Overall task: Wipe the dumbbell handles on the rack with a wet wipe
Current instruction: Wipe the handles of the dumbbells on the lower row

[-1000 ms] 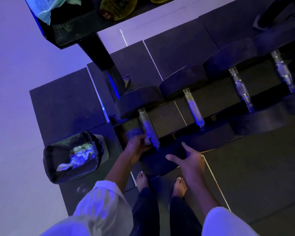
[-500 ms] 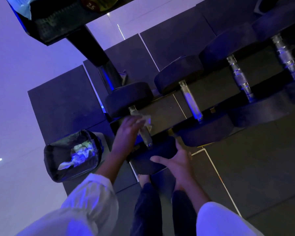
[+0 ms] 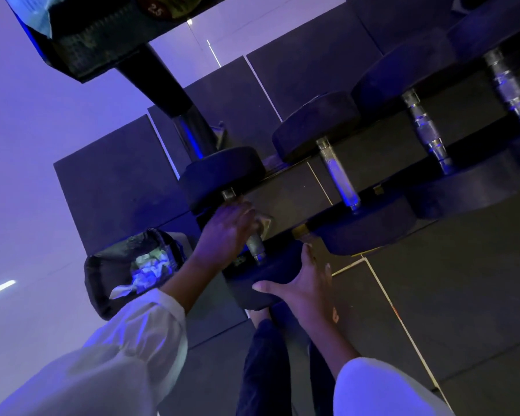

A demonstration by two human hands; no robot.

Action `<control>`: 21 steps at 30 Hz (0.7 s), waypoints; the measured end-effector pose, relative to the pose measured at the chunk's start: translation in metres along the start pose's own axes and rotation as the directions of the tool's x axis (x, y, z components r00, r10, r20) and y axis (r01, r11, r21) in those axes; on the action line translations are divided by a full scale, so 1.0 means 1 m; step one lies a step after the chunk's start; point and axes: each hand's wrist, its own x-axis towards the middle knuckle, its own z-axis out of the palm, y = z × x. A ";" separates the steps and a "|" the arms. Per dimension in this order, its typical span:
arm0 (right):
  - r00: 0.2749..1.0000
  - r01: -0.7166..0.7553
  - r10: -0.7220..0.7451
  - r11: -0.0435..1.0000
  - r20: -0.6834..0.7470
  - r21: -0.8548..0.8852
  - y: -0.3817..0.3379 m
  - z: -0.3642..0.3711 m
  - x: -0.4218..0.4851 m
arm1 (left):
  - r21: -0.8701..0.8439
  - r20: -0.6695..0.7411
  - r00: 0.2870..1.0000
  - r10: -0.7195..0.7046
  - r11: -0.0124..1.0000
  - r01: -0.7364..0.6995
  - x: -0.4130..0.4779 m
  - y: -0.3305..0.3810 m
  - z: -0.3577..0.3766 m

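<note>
Wiping is at the first dumbbell of the lower row, at the left end of the rack (image 3: 288, 190). In the head view, the left hand (image 3: 225, 232) curls its grip round the handle (image 3: 254, 244) of this dumbbell, with the wet wipe (image 3: 263, 222) held between fingers and metal; a corner of the wipe shows past the fingers. The right hand (image 3: 303, 283) has an open grip, fingers spread, and rests on the near weight head (image 3: 261, 280), I think to steady it. I judge the task to be at an early part on this row: the second handle (image 3: 338, 175), the third handle (image 3: 427, 133) and the fourth handle (image 3: 511, 88) have no hand on them, and I cannot tell if they are clean. On the floor beside the rack stands a bin (image 3: 108, 274) with a black liner and crumpled pale pieces inside, near the left arm. An upper shelf (image 3: 102, 40) with a weight marked 2.5 hangs above, and the rack post (image 3: 189, 127) stands just behind the first dumbbell. The weight heads sit close, so the room for the wiping hand looks narrow.
</note>
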 end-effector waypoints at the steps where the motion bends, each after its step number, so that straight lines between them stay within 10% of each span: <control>1: 1.000 0.017 -0.017 1.000 -0.010 -0.004 -0.001 0.002 -0.002 | -0.015 0.029 0.997 0.076 0.997 -0.076 -0.008 0.009 0.003; 4: 0.998 0.044 -0.043 0.999 -0.039 0.009 -0.001 0.006 -0.006 | 0.050 0.113 0.955 0.272 0.959 -0.279 -0.014 0.006 0.000; 10: 0.998 0.055 -0.055 0.998 -0.035 0.008 0.001 0.003 -0.004 | 0.078 0.031 0.999 -0.030 0.997 0.028 0.002 0.001 0.003; 15: 0.997 0.066 -0.064 0.998 -0.047 0.025 0.003 0.006 -0.004 | 0.026 0.115 0.955 0.273 0.960 -0.278 -0.011 0.004 0.002; 21: 0.996 0.067 -0.065 0.997 -0.060 0.031 0.006 0.009 -0.001 | -0.148 -0.034 0.998 -0.061 0.987 0.055 -0.005 0.005 -0.012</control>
